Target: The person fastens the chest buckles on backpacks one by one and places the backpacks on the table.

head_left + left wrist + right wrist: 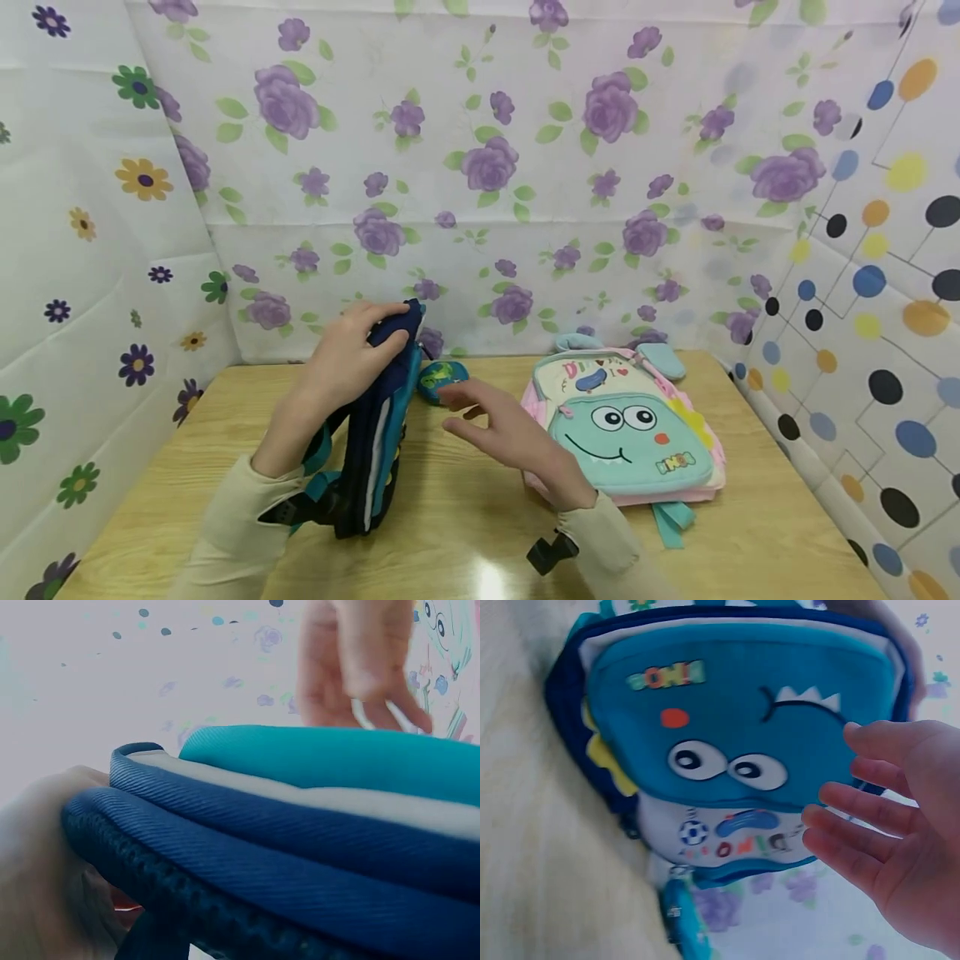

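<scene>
A navy and teal children's backpack (pixel 382 425) stands on its edge left of the middle, its side toward me. My left hand (pixel 352 358) grips its upper end, thumb on one face and fingers over the top. In the right wrist view the front of this backpack (pixel 735 727) shows a cartoon face with two eyes and white teeth. My right hand (pixel 510 429) hovers to the right of it, fingers loosely bent and holding nothing. Behind that hand lies a small teal pouch (pixel 438 377) with a green picture, beside the backpack.
A pink and mint backpack (pixel 630 442) with a smiling face lies on its back at the right, straps sticking out. The wooden table (pixel 450 533) ends at a floral cloth backdrop (pixel 450 250). Patterned cloths hang at both sides.
</scene>
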A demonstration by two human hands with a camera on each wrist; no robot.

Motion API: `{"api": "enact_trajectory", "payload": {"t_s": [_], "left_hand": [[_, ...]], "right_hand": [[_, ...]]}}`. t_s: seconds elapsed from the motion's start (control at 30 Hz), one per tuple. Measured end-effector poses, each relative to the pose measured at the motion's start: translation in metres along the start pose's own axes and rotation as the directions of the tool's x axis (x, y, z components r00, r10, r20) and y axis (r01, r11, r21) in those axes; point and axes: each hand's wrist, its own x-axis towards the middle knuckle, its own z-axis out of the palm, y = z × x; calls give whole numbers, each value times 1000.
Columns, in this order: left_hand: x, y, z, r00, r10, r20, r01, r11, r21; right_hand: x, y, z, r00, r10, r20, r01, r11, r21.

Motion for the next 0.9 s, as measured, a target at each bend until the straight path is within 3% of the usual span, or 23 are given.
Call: {"api": "enact_trajectory", "payload": {"t_s": [0.1,0.2,0.33,0.63,0.9], "left_hand": [[2,1,6,1000,-1,-4,1,1000,-26],[3,2,9,1000,-3,-17,2,999,-47],[5,2,13,999,-4,-34,2,998,-67],[6,8,29,999,6,-49,-10,997,-82],[10,18,44,998,5,-60,-12,992,-126]], "right_hand": [[-4,-7,-10,997,-16,-70,18,999,27],[-5,-13,-17,989,-76,-128,82,996,44],[-5,-19,-23,977,-137,-163,148,987,56],[-6,-21,-25,975,-132,-179,148,986,81],[-6,-19,-28,966,-105,-236,130,987,91]]}}
